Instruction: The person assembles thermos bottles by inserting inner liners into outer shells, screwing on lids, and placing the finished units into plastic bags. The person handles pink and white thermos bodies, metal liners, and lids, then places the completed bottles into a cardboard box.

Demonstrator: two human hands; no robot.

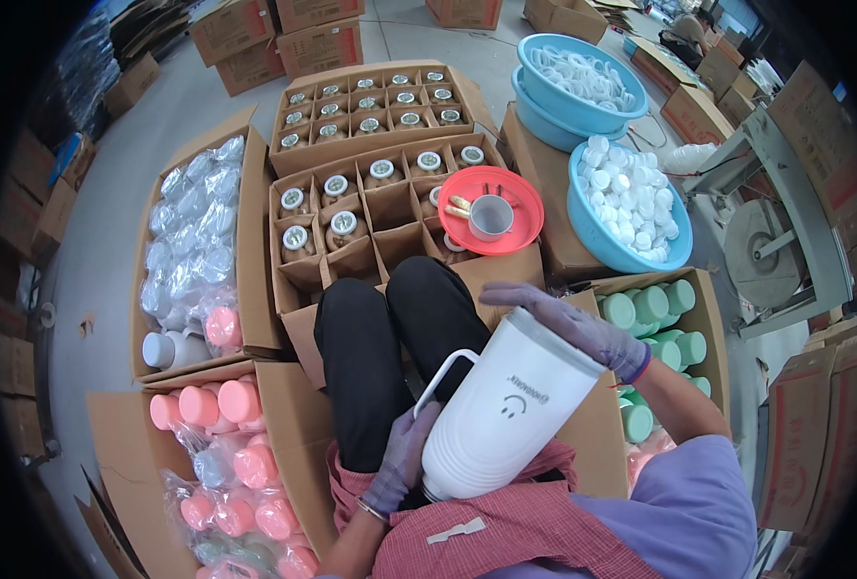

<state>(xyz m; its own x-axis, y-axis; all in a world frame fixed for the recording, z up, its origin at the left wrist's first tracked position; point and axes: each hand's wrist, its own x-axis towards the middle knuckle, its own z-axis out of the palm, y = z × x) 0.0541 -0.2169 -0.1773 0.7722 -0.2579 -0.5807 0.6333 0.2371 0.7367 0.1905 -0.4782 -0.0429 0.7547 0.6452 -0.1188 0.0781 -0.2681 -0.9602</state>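
I saw the big white plastic jug [510,415] tilted over the red checked cloth apron [505,536]. The left hand [404,458] was by its looped handle [438,375], finger closure I could not tell; the right hand [573,323] laid straight fingers across the grey rim [560,342].

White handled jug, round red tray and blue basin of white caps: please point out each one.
White handled jug [494,422]: head view, middle of the body.
Round red tray [528,216]: head view, bare right side.
Blue basin [602,246]: head view, outer wall.
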